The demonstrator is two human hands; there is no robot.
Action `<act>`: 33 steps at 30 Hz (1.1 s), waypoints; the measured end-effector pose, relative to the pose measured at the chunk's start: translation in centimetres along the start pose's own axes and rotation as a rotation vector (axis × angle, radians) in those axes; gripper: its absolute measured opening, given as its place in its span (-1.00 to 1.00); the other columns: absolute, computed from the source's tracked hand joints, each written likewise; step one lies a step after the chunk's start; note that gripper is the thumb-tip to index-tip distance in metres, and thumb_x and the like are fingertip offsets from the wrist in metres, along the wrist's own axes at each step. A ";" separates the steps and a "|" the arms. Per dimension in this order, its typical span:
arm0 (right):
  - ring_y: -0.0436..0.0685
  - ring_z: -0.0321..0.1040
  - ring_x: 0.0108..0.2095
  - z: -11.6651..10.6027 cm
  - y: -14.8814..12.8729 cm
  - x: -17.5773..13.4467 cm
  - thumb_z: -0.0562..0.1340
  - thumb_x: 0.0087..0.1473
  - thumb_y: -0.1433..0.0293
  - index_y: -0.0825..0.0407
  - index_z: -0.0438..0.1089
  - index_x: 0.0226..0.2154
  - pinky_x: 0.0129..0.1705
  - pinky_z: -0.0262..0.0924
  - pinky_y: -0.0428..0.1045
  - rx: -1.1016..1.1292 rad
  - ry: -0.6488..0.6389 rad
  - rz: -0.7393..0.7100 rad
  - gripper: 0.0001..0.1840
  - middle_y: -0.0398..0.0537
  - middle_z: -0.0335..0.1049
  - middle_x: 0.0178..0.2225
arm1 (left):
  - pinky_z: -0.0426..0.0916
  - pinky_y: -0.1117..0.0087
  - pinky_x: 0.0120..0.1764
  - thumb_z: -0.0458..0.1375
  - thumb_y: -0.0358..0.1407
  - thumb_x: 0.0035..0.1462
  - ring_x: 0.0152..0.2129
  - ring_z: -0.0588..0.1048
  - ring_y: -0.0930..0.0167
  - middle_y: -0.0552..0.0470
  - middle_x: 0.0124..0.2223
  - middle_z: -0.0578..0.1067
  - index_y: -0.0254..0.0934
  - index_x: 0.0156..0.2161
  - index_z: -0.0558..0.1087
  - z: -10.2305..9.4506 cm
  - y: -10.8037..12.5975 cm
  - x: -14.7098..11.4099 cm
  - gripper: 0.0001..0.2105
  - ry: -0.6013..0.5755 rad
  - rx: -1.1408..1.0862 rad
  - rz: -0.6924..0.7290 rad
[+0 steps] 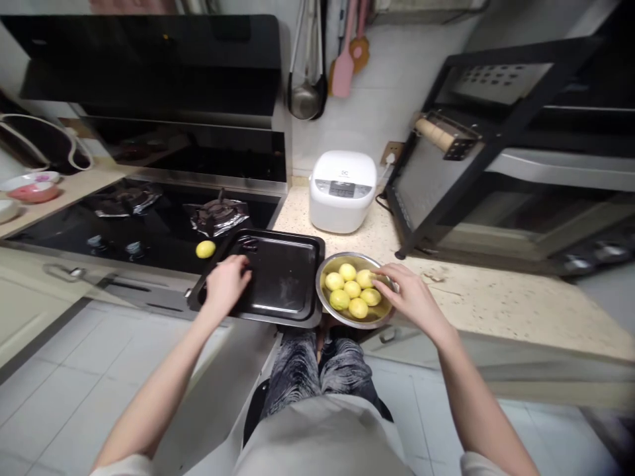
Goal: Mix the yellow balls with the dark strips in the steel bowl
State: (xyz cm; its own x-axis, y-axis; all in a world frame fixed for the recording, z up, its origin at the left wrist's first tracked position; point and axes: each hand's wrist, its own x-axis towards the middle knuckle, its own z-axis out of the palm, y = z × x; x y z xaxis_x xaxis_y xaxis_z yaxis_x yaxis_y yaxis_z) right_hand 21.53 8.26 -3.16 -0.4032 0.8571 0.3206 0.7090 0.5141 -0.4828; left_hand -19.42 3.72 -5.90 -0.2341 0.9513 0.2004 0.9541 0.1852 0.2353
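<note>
Several yellow lemons [352, 289] lie in a round metal bowl [322, 305] at the counter's front edge. My right hand [409, 294] reaches in from the right, with thumb and fingers closed at the side of one lemon [366, 278]. Left of the bowl is a black rectangular baking tray [282, 274], partly over the hob's edge. Above its left side is my left hand [227, 284], its fingers loosely curled with a gap to the thumb and no object visible in them. A single lemon [205, 249] rests on the black hob, just beyond that hand.
A white rice cooker [343, 192] stands behind the bowl. The gas hob [163, 231] with its burners [217, 213] is at left, under a black range hood [149, 66]. To the right, a black rack [421, 172] holds an oven. Ladles [304, 99] and a pink spatula [343, 74] hang on the wall.
</note>
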 end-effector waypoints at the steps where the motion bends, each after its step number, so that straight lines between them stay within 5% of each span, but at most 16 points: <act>1: 0.29 0.52 -0.07 0.1 0.9 -0.8 0.15 0.28 0.17 -0.02 0.52 -0.10 0.03 0.39 0.18 0.005 0.071 0.050 -0.67 0.15 0.58 -0.08 | 0.45 0.27 -0.24 0.15 -0.32 0.24 -0.20 0.59 0.16 -0.12 -0.07 0.60 -0.23 -0.10 0.52 -0.2 -1.5 0.4 -0.84 0.017 0.067 -0.056; 5: 0.21 0.51 -0.37 1.4 3.4 -3.4 0.20 0.20 0.02 0.03 0.40 -0.07 -0.21 0.42 0.12 0.075 0.218 0.346 -0.54 0.06 0.55 -0.29 | 0.49 0.17 -0.21 0.13 -0.23 0.28 -0.16 0.57 0.05 -0.20 -0.10 0.57 -0.26 -0.08 0.52 0.1 -4.4 1.0 -0.80 0.013 0.167 -0.118; 8: 0.14 0.39 -0.62 2.8 3.6 -4.5 0.20 0.11 -0.07 0.00 0.30 -0.10 -0.52 0.30 0.01 0.356 0.019 0.583 -0.48 -0.16 0.44 -0.55 | 0.52 0.06 -0.13 0.11 -0.26 0.29 -0.04 0.52 -0.04 -0.29 0.00 0.52 -0.29 0.07 0.48 0.7 -3.4 0.9 -0.70 0.067 0.195 -0.055; 12: 0.12 0.32 -0.73 4.2 2.5 -4.4 0.12 0.13 0.04 -0.05 0.25 -0.28 -0.67 0.16 -0.06 0.627 -0.156 0.712 -0.67 -0.18 0.35 -0.71 | 0.42 -0.04 0.16 0.14 -0.25 0.27 0.14 0.45 -0.01 -0.28 0.16 0.45 -0.26 0.20 0.40 1.8 0.1 0.1 -0.59 0.110 -0.030 0.193; 18: 0.16 0.37 -0.71 2.5 0.2 -1.6 0.10 0.12 0.23 -0.07 0.28 -0.41 -0.65 0.19 -0.06 0.544 -0.028 0.631 -0.84 -0.17 0.29 -0.78 | 0.29 0.07 0.34 0.04 -0.08 0.41 0.32 0.34 0.21 -0.15 0.36 0.35 -0.11 0.33 0.29 3.4 7.2 -2.6 -0.54 -0.011 -0.621 0.405; 22: 0.13 0.45 -0.61 1.6 -4.2 1.9 0.06 0.17 0.31 0.01 0.45 -0.24 -0.53 0.26 -0.06 0.252 0.060 0.433 -0.73 -0.08 0.52 -0.54 | 0.16 0.04 0.41 0.04 -0.04 0.42 0.42 0.20 0.20 -0.17 0.45 0.22 -0.12 0.43 0.14 4.2 10.8 -2.7 -0.44 0.067 -0.758 0.392; 27: 0.21 0.55 -0.27 3.7 -10.5 5.6 0.03 0.30 0.38 0.08 0.44 0.16 -0.19 0.32 -0.03 -0.177 0.030 0.235 -0.52 0.08 0.63 -0.26 | -0.08 -0.21 0.44 0.22 -0.03 0.29 0.49 -0.02 0.04 -0.25 0.51 0.05 -0.11 0.47 0.00 5.7 11.9 -1.1 -0.23 0.209 -0.710 0.226; 33: 0.28 0.57 -0.15 6.2 -12.5 6.4 -0.02 0.42 0.29 0.08 0.04 0.47 -0.07 0.33 0.04 -0.350 -0.079 0.152 -0.35 0.19 0.62 -0.18 | 0.06 -0.05 0.44 0.29 -0.16 0.20 0.50 -0.04 0.06 -0.28 0.51 -0.07 -0.11 0.50 -0.11 6.8 11.4 -0.3 -0.10 0.301 -0.741 0.291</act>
State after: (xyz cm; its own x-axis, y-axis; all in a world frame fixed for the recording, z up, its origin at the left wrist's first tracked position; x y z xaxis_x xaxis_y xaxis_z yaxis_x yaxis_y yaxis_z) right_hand 6.51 7.47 -0.11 -0.3119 0.9297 0.1962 0.9131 0.3503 -0.2085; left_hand -7.14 7.21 -9.78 -0.1384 0.8107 0.5688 0.6395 -0.3654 0.6764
